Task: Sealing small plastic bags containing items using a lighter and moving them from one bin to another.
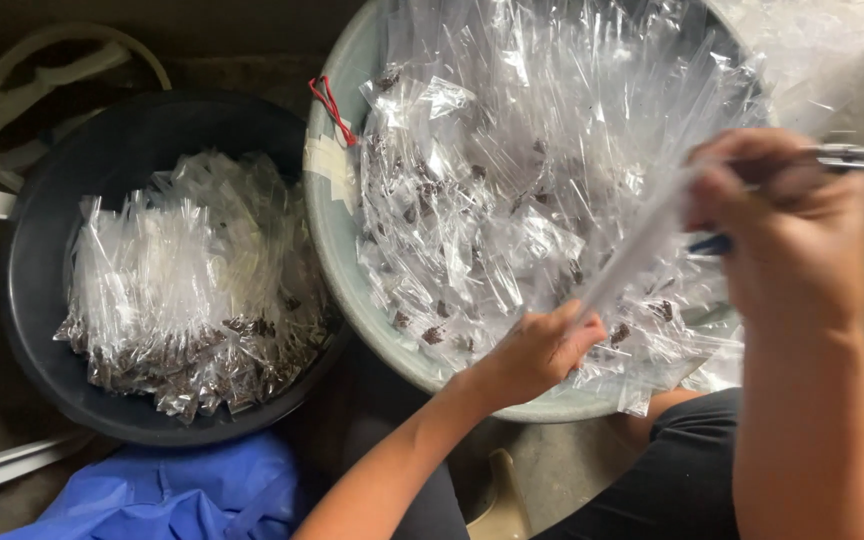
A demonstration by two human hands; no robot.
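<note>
My left hand pinches the lower end of a long clear plastic packet over a pale green basin. My right hand grips the packet's upper end together with a metal tool with a blue handle; what kind of tool it is I cannot tell. The basin is heaped with loose clear packets, each with a little dark stuff at one end.
A dark round tub at the left holds a neat stack of filled packets. A red clip and tape sit on the basin's rim. Blue plastic lies below the tub. Another bucket stands at top left.
</note>
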